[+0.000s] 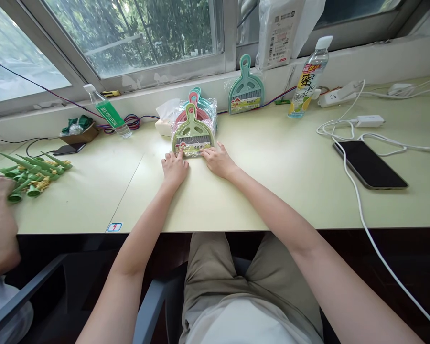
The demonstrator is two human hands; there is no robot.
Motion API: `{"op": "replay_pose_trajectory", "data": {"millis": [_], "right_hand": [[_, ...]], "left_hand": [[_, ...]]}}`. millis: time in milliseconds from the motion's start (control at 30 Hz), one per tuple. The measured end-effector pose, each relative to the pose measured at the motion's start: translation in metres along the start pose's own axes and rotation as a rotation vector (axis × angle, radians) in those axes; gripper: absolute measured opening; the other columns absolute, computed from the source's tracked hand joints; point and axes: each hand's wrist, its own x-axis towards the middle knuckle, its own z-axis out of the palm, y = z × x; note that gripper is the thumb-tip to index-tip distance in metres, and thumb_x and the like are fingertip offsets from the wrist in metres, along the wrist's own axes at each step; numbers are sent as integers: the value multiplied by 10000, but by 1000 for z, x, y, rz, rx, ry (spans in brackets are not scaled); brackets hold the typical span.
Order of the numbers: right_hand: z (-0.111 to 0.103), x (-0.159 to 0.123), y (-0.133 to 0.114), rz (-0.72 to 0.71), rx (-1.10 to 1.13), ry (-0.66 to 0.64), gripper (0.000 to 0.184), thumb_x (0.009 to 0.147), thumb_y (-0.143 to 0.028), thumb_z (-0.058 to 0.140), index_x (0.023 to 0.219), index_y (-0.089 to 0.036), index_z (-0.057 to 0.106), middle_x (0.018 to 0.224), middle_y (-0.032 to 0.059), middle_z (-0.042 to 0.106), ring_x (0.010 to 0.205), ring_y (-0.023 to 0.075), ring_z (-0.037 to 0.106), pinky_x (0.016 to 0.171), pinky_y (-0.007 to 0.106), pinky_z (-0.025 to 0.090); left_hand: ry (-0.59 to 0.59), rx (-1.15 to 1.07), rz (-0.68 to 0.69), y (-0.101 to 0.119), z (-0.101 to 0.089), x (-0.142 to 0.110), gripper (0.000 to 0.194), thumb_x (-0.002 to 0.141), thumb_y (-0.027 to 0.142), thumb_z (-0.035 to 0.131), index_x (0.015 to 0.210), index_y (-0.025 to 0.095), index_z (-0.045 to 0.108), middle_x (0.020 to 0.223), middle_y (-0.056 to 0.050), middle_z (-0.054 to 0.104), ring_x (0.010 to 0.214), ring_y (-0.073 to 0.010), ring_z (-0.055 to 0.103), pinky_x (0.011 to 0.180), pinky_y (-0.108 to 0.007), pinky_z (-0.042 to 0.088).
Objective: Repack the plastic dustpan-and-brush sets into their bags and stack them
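A yellow-green mini dustpan and brush set in clear wrap stands upright, handle up, in front of a pink set and a teal set. My left hand grips its lower left corner, the fingers curled at the edge. At the lower right corner my right hand holds it, some fingertips on the front label. Farther right, a single teal dustpan and brush set leans against the wall below the window.
A tissue pack, a tilted green-label bottle and a honey-drink bottle stand behind. Right lie a phone and white cables. At left, a co-worker's hand is beside green cone-shaped pieces.
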Motion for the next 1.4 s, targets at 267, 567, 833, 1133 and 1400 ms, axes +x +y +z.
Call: {"op": "replay_pose_trajectory", "data": {"millis": [267,567,833,1133,1400], "right_hand": [[-1,0,0,5,1,-5,430,964,-103,319,1322,-88,556,1420,179,567,1273,277,534,1173,594,186],[-1,0,0,-3,-4,-10,436,961,-95,310,1321,-82,556,1425,180,562,1273,280,534,1174,588,183],[-2,0,-1,2,4,-2,427,958,-96,330,1318,-87,560,1433,171,559,1285,277,528,1175,589,189],[-3,0,-2,2,-5,-4,429,952,-93,323,1302,-101,570,1438,163,557,1288,280,522,1173,588,182],[-2,0,-1,-15,-15,6,437,956,-94,307,1308,-94,566,1443,152,554,1298,284,511,1179,600,163]], "left_hand": [[66,3,-18,-5,4,2,612,905,322,342,1448,64,455,1260,-273,518,1212,-419,434,950,-550,378],[71,-8,23,-6,5,2,597,894,264,344,1456,89,441,1321,-248,496,1255,-397,422,971,-526,394],[41,-31,196,-5,5,2,589,911,237,352,1489,144,415,1403,-189,482,1318,-347,396,1056,-489,377],[-16,-83,459,0,-1,2,548,943,196,325,1477,174,451,1514,-112,439,1371,-275,403,1138,-427,362],[-32,-128,451,-3,5,5,555,948,197,330,1497,177,415,1552,-107,388,1390,-268,402,1146,-419,364]]}}
